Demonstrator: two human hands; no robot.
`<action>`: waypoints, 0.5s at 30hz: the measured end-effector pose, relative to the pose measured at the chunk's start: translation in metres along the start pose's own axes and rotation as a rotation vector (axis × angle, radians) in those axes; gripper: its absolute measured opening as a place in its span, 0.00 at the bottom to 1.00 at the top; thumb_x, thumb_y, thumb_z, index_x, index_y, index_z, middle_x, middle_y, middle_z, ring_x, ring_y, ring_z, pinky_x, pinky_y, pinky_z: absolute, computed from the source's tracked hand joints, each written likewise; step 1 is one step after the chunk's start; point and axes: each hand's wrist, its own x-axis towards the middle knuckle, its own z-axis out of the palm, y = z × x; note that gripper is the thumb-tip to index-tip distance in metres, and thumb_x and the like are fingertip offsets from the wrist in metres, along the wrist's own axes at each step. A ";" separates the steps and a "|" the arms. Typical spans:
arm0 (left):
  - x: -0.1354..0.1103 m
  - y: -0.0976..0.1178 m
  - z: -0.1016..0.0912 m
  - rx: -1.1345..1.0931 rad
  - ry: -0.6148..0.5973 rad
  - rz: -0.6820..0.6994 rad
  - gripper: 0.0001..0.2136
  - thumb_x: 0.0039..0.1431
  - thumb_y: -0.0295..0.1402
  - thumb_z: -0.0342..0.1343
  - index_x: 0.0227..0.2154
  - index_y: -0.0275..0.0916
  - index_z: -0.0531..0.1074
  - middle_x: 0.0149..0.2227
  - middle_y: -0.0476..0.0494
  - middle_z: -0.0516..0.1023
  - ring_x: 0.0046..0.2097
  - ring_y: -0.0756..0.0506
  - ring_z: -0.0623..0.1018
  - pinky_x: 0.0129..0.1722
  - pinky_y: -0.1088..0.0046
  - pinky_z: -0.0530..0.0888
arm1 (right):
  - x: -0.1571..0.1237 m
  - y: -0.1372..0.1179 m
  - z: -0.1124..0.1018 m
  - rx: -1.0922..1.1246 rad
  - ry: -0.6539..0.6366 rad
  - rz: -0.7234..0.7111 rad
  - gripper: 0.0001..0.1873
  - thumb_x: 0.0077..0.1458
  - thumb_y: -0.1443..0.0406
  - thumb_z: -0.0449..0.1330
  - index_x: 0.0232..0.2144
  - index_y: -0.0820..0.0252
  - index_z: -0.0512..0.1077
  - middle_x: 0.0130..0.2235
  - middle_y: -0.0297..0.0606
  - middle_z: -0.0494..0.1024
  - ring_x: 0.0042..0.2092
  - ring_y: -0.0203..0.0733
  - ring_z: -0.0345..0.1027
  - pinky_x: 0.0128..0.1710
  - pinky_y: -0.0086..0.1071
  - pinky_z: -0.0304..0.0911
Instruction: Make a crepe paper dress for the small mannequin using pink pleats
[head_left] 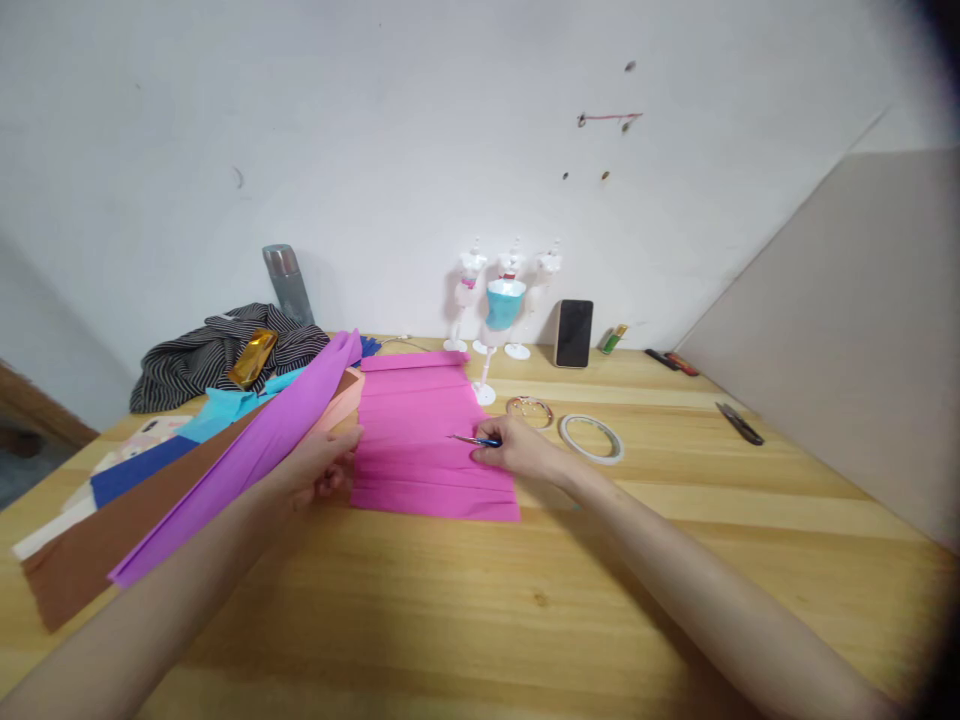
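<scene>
A sheet of pink crepe paper (420, 430) lies spread on the wooden table, its far edge rolled or folded over. My left hand (326, 465) is at its left edge, fingers bent and pinching that edge. My right hand (514, 448) rests over the sheet's right side, closed around small scissors (466, 439) with a blue handle; their thin metal tip points left across the paper. My fingers hide most of the handle. Just behind the sheet, a small white dress form (486, 390) wears a turquoise piece (505, 305).
Purple crepe paper (255, 455), brown paper (112, 540) and other coloured sheets pile up at left. Behind them are striped cloth (187, 355) and a flask (289, 285). Rightward lie a tape roll (616, 445), a phone (574, 335) and a dark cutting tool (741, 425). A wall bounds the back.
</scene>
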 end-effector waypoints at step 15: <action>0.008 0.010 0.010 -0.071 0.033 0.355 0.14 0.38 0.41 0.66 0.22 0.37 0.72 0.20 0.53 0.68 0.22 0.54 0.62 0.22 0.77 0.59 | 0.010 0.005 0.000 0.017 0.109 0.002 0.10 0.43 0.60 0.57 0.19 0.58 0.62 0.20 0.27 0.60 0.25 0.33 0.53 0.26 0.29 0.48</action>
